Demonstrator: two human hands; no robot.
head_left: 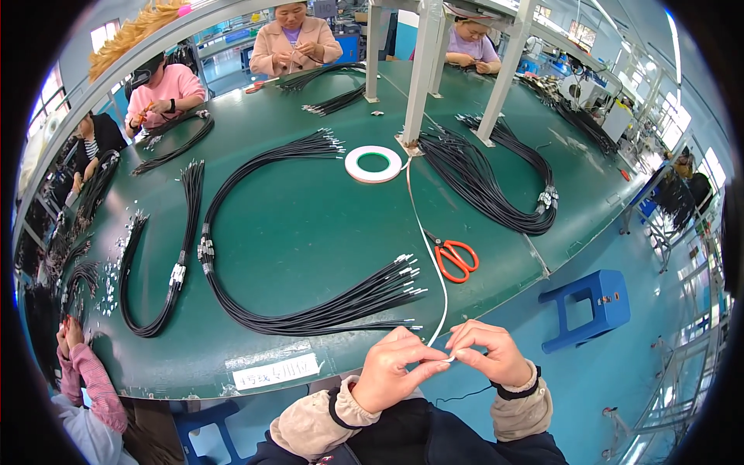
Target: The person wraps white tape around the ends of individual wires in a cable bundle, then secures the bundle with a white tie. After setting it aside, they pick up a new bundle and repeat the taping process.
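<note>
Both hands meet at the near edge of the green table: left hand and right hand pinch the free end of a thin white tape strip between fingertips, just off the table edge. A thin black wire hangs below the hands; cannot tell which hand grips it. The strip is flat, narrow and glossy, and curves back across the matte table to 1 white tape roll, a flat ring lying near a grey post. 1 pair of orange-handled scissors lies just right of the strip, blades shut. Nearest the hands, 1 long bundle of black cables bends in a U, its metal-tipped ends fanned out close to the left hand. 1 more black looped bundle lies at right. 1 blue plastic stool stands on the blue floor. 1 white label is stuck at the table edge.
</note>
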